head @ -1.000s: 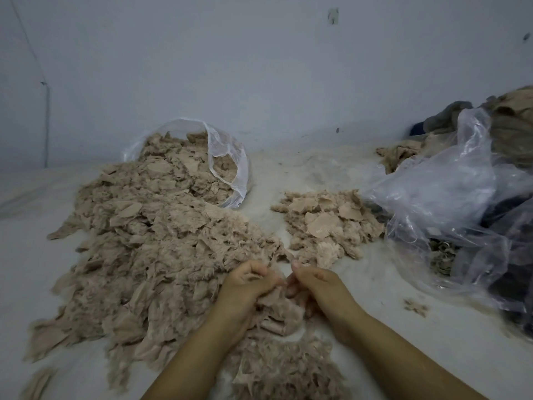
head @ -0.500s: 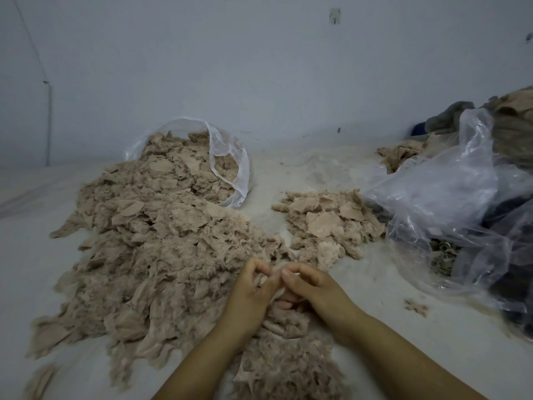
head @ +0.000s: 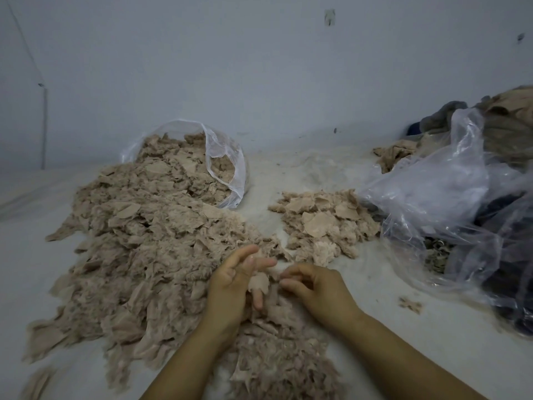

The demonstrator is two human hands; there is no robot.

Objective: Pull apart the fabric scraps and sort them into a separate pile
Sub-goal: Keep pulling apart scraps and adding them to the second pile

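I am working a small beige scrap point(head: 258, 282) between both hands, just above the near edge of the big unsorted heap point(head: 150, 241). My left hand point(head: 230, 287) is holding it against the palm, index and middle fingers stretched out. My right hand point(head: 314, 287) is sitting just beside it with fingers curled toward the scrap; whether they are actually pinching its edge, I cannot tell.

Judgement on technique: I should be gripping close to the seam where the layers cling, peeling slowly so the fuzzy side separates without tearing, then carrying the freed piece to the sorted pile point(head: 326, 220), which is lying further off and to the right.

Counts: two hands; one scrap in hand; two piles on the pale worktop point(head: 331, 174), the large one on the left and the small one on the right; one clear bag point(head: 222, 157) at the far end of the heap, spilling scraps; one crumpled plastic sheet point(head: 438, 192) at right; one stray scrap point(head: 411, 304) near right.
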